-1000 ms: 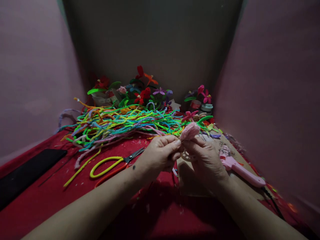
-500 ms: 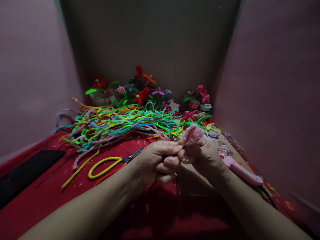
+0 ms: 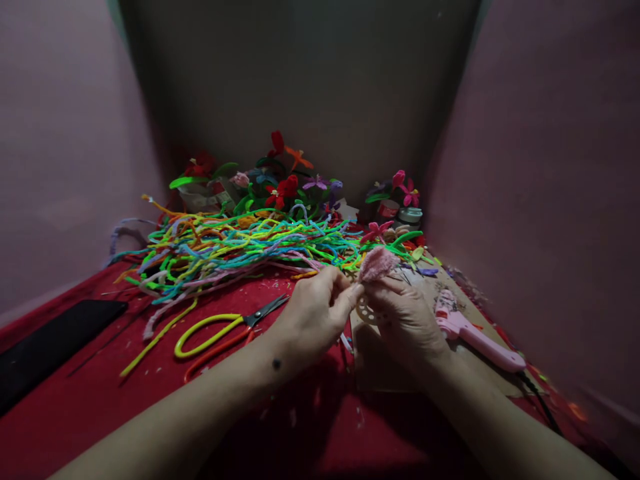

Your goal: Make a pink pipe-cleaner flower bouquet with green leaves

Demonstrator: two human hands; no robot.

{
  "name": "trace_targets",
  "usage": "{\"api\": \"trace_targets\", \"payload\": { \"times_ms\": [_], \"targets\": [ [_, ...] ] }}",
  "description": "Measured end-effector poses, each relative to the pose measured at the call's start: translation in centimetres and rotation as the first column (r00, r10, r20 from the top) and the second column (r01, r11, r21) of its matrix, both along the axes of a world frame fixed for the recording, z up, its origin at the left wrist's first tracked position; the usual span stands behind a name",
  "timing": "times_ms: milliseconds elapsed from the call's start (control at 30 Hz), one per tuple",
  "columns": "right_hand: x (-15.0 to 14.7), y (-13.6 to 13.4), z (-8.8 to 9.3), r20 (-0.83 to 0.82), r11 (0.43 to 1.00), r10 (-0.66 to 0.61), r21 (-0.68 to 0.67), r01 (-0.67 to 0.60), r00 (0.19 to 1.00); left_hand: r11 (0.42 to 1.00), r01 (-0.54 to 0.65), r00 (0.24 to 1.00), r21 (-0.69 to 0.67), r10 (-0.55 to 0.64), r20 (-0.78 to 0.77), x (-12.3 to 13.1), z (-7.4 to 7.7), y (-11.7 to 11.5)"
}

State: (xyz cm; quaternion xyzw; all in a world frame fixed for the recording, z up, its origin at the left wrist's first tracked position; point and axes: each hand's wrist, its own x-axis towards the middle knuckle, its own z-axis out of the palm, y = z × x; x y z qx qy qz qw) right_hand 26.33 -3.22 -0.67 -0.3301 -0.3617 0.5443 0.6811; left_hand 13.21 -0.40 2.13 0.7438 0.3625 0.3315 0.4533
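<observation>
A fuzzy pink chenille flower piece [image 3: 379, 264] stands up between my hands, folded like a bud. My right hand [image 3: 409, 323] is closed around its lower part, fingers bent behind and below it. With thumb and finger my left hand [image 3: 316, 312] pinches at the base of the same piece; exactly what lies between those fingertips is hidden. Just under the right fingers shows a pale round disc with holes [image 3: 365, 311]. Left of my left hand, scissors with yellow and orange handles [image 3: 213, 335] lie on the red cloth [image 3: 150, 413], blades half apart.
A large heap of coloured pipe cleaners [image 3: 240, 247] spreads behind my hands. Finished fuzzy flowers [image 3: 283, 192] stand at the back. At right, a pink glue gun [image 3: 480, 343] rests on a cardboard sheet [image 3: 380, 363]. A black flat object [image 3: 55, 340] lies at far left.
My left hand has turned and its fingers have shifted upward at the flower's base. The pink flower piece has moved slightly left and tilted; more of the holed disc shows.
</observation>
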Motion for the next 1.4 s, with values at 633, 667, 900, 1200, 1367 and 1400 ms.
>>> {"api": "trace_targets", "payload": {
  "times_ms": [633, 667, 900, 1200, 1367, 1400],
  "targets": [
    [0.8, 0.1, -0.1, 0.224, 0.988, -0.078, 0.148, 0.045, 0.971, 0.992, 0.099, 0.962, -0.078, -0.076, 0.261, 0.2, -0.4, 0.4],
    [0.9, 0.2, -0.1, 0.212, 0.988, -0.069, 0.153, 0.037, 0.975, 0.979, 0.128, 0.949, -0.162, -0.073, 0.306, 0.2, -0.3, 0.3],
    [0.9, 0.8, -0.3, 0.077, 0.989, 0.117, 0.087, -0.124, 0.99, 0.878, 0.286, 0.894, -0.385, -0.099, 0.438, 0.0, -0.6, 0.7],
    [1.1, 0.6, -0.8, 0.079, 0.988, 0.153, 0.005, -0.153, 0.985, 0.628, 0.508, 0.851, -0.59, -0.258, 0.458, -0.8, -0.9, 2.4],
    [0.4, 0.6, -0.7, 0.056, 0.996, 0.083, -0.02, -0.082, 0.995, 0.787, 0.314, 0.938, -0.532, -0.171, 0.3, -0.3, -0.6, 1.7],
    [0.3, 0.6, -0.6, 0.066, 0.998, 0.07, -0.012, -0.069, 0.995, 0.839, 0.248, 0.957, -0.484, -0.134, 0.256, -0.1, -0.5, 1.5]
  ]
}}
